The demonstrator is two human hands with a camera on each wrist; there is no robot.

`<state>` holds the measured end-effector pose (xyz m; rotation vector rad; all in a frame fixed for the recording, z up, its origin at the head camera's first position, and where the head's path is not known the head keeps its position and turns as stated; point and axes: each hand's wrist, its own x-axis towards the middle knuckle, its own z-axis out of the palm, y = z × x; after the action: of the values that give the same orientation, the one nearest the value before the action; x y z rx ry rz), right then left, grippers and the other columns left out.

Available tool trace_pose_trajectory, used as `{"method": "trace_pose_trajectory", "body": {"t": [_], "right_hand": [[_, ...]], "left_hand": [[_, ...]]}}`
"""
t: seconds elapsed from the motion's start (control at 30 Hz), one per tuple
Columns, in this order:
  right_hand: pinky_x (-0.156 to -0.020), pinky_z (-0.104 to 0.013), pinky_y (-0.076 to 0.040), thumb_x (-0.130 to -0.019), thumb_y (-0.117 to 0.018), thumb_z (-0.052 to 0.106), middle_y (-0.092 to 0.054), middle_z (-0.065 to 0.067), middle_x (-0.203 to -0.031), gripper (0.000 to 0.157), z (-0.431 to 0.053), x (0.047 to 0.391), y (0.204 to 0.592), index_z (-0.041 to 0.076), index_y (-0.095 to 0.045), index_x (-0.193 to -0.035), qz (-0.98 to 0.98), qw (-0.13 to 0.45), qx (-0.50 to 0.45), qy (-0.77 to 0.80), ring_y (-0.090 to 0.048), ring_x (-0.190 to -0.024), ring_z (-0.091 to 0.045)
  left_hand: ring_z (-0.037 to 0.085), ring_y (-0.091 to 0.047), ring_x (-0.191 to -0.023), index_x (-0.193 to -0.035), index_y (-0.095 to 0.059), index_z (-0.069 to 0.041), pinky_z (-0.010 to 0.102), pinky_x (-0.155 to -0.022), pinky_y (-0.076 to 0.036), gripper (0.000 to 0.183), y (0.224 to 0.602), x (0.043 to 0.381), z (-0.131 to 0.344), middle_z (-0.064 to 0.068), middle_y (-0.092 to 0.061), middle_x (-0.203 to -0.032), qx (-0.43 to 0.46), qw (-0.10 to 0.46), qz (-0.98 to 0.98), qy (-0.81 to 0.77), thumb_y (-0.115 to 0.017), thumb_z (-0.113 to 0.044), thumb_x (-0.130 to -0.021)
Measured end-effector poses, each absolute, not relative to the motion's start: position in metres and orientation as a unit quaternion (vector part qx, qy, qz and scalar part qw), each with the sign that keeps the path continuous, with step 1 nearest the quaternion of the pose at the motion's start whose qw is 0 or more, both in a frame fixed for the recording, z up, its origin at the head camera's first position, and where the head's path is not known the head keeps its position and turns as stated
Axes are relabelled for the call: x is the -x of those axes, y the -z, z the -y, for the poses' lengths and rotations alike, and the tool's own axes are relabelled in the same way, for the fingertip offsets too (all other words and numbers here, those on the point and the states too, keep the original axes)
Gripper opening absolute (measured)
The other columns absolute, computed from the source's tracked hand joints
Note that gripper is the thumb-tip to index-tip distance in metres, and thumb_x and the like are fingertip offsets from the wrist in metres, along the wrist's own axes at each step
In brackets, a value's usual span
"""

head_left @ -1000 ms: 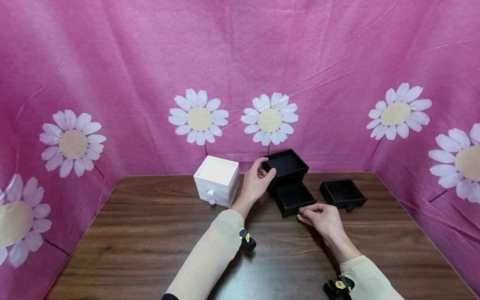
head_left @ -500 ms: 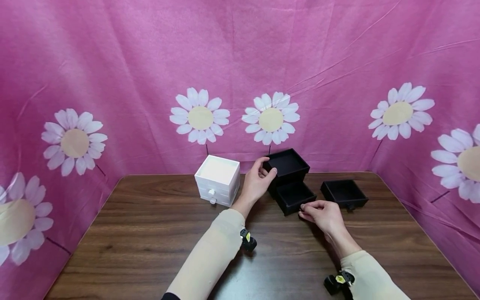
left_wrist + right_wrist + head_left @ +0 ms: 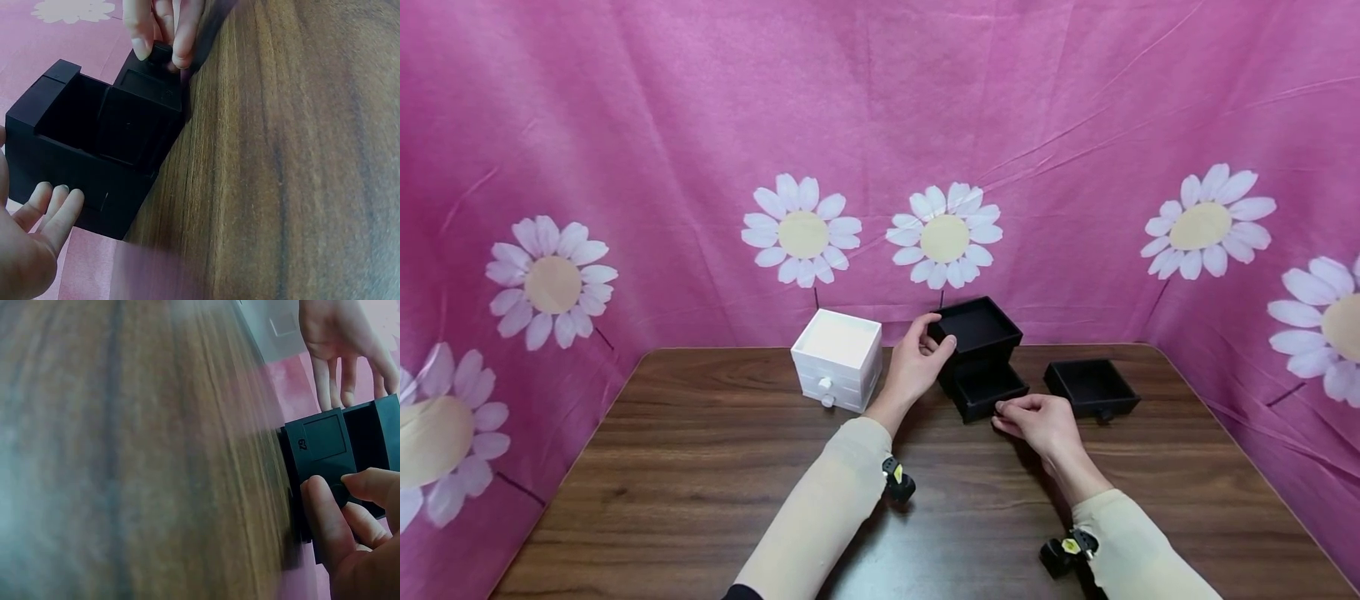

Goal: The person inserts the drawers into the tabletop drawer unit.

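A small black drawer cabinet (image 3: pixel 981 354) stands at the back of the table, with a recessed top. My left hand (image 3: pixel 917 358) holds it by the left side, several fingertips against its wall in the left wrist view. Its lower drawer (image 3: pixel 979 412) sticks partway out at the front. My right hand (image 3: pixel 1042 427) pinches that drawer's round black knob (image 3: pixel 160 53) between thumb and fingers. Above the drawer, the left wrist view shows an open slot in the cabinet. A second black drawer (image 3: pixel 1129 406) with a knob lies apart on the table, right of the cabinet.
A white drawer cabinet (image 3: pixel 837 358) with white knobs stands left of my left hand. Behind the brown wooden table (image 3: pixel 700 467) hangs a pink cloth (image 3: pixel 880 100) with printed daisies.
The lower drawer has slid a little further into the black cabinet, with my right hand moving along at its knob. My left hand stays on the cabinet's side.
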<state>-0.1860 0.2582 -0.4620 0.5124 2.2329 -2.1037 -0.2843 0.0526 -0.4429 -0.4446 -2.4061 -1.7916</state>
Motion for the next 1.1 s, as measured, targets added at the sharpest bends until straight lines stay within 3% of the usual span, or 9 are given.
{"method": "trace_pose_trajectory", "body": {"t": [1.1], "right_hand": [[-0.079, -0.025, -0.065, -0.098, -0.068, -0.007, -0.067, -0.006, -0.093, 0.015, -0.245, 0.205, 0.462, -0.018, -0.071, -0.108, -0.716, -0.006, -0.176, 0.676, -0.079, -0.074, -0.007]], "left_hand": [[0.01, -0.059, -0.081, -0.145, -0.064, -0.019, 0.024, -0.077, -0.049, 0.046, 0.441, 0.284, -0.053, 0.007, -0.067, -0.094, 0.144, 0.05, 0.793, 0.59, -0.071, -0.032, -0.102]]}}
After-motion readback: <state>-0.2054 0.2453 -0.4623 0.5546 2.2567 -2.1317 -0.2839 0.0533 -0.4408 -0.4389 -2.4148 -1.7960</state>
